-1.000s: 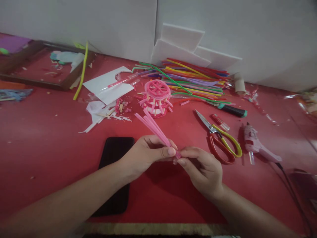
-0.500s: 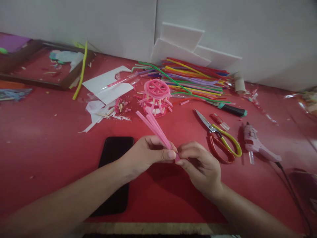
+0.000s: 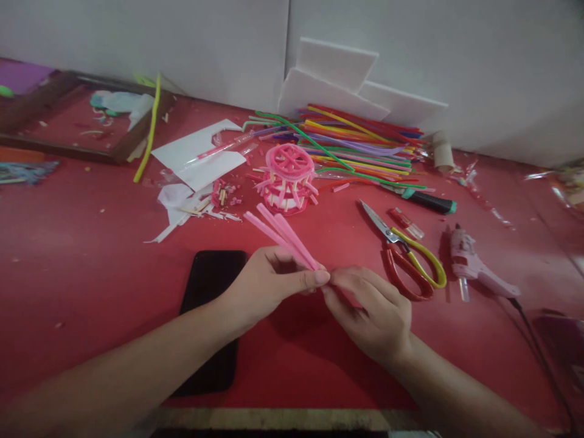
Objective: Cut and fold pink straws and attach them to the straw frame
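A small bunch of pink pipe cleaners [image 3: 289,238] fans out up and to the left from my left hand [image 3: 274,283], which is closed on it between thumb and fingers. My right hand [image 3: 374,313] is closed at the bunch's lower end, its fingertips meeting my left thumb; the ends themselves are hidden there. Behind the bunch stands a round pink wheel-topped model [image 3: 289,176], built of pink pipe cleaners and pale sticks. A black phone [image 3: 212,359] lies flat beneath my left wrist, partly covered by the forearm.
Scissors [image 3: 404,246] with red and yellow handles, a pink glue gun [image 3: 479,267] and a cutter knife [image 3: 429,202] lie to the right. Coloured pipe cleaners [image 3: 360,143] are heaped before white foam boards [image 3: 333,91]. White paper [image 3: 196,152], scraps and a brown frame [image 3: 59,149] are left.
The loose tops of the pink pipe cleaners have swung slightly left and spread. My right fingers have shifted up a little at the lower end, which is now covered.
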Tool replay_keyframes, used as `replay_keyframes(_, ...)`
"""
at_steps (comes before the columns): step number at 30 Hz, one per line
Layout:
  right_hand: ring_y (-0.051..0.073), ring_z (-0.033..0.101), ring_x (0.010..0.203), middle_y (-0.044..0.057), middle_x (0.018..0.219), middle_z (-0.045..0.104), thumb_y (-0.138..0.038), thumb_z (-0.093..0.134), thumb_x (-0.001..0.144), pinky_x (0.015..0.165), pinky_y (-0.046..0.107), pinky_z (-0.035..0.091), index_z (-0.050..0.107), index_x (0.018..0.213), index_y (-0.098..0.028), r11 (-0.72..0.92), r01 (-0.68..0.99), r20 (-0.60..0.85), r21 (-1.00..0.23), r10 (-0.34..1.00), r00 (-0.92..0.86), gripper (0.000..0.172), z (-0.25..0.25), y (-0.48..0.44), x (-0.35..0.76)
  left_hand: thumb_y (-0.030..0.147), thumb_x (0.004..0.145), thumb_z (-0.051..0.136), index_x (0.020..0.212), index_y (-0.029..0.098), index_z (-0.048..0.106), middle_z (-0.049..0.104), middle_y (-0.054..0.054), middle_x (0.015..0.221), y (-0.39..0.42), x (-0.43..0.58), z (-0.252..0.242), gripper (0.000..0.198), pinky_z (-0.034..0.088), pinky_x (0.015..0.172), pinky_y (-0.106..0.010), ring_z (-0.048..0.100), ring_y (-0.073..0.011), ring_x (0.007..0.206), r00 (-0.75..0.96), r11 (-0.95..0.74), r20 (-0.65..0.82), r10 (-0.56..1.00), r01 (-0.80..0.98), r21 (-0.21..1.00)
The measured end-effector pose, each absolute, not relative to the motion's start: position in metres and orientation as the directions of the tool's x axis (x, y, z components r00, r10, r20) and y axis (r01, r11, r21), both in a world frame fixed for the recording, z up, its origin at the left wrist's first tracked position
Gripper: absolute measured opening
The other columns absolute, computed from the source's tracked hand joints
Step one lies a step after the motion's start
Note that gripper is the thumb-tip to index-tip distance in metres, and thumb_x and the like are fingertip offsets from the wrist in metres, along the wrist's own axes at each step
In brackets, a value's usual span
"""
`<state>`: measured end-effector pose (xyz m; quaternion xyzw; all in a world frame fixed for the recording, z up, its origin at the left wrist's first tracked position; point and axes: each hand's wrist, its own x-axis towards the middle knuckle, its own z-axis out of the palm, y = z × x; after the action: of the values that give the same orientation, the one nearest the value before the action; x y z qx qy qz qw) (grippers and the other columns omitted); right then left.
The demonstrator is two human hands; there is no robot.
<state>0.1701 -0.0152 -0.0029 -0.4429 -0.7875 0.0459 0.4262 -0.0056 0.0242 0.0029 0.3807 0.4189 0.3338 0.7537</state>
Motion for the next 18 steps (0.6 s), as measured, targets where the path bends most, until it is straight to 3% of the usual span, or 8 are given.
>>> replay_keyframes(4,0.013,0.066,0.058,-0.001,0.066,0.070,-0.008,0.063,0.084,0.058,0.023,0.058,0.063,0.079,-0.021,0.592,0.645,0.617,-0.483,0.753,-0.230,0.014,-0.0007,-0.0158,0.1688,0.020,0.064,0.087,0.070,0.018,0.078,0.073,0.000,0.066,0.0243,-0.0039,0.0019,0.011,0.052,0.066,-0.021,0.062,-0.0099,0.062,0.454,0.510,-0.381,0.805,-0.201,0.836)
replay_keyframes(9,0.012,0.065,0.056,-0.001,0.066,0.069,-0.007,0.064,0.082,0.053,0.021,0.055,0.064,0.079,-0.020,0.530,0.537,0.537,-0.656,0.828,-0.160,0.014,0.0005,-0.0181,0.1686,0.017,0.058,0.090,0.065,0.020,0.078,0.075,0.000,0.069,0.0205,0.0000,0.0072,0.014,0.056,0.072,-0.024,0.067,-0.0141,0.069,0.381,0.436,-0.330,0.864,-0.235,0.869)
replay_keyframes(14,0.011,0.065,0.057,0.000,0.067,0.069,-0.011,0.067,0.083,0.055,0.022,0.056,0.067,0.076,-0.019,0.438,0.432,0.429,-0.789,0.895,-0.125,0.011,-0.0039,-0.0183,0.1686,0.019,0.065,0.087,0.069,0.023,0.080,0.077,0.000,0.076,0.0187,-0.0008,0.0049,0.010,0.057,0.074,-0.025,0.070,-0.0163,0.077,0.377,0.361,-0.249,0.892,-0.265,0.894)
replay_keyframes(18,0.013,0.068,0.055,0.001,0.067,0.072,-0.018,0.068,0.085,0.053,0.023,0.058,0.071,0.080,-0.019,0.283,0.209,0.260,-0.936,0.957,-0.131,0.006,-0.0085,-0.0173,0.1684,0.017,0.070,0.084,0.070,0.021,0.079,0.074,0.000,0.075,0.0209,-0.0041,0.0026,0.006,0.055,0.073,-0.024,0.068,-0.0141,0.073,0.423,0.332,-0.201,0.884,-0.262,0.906)
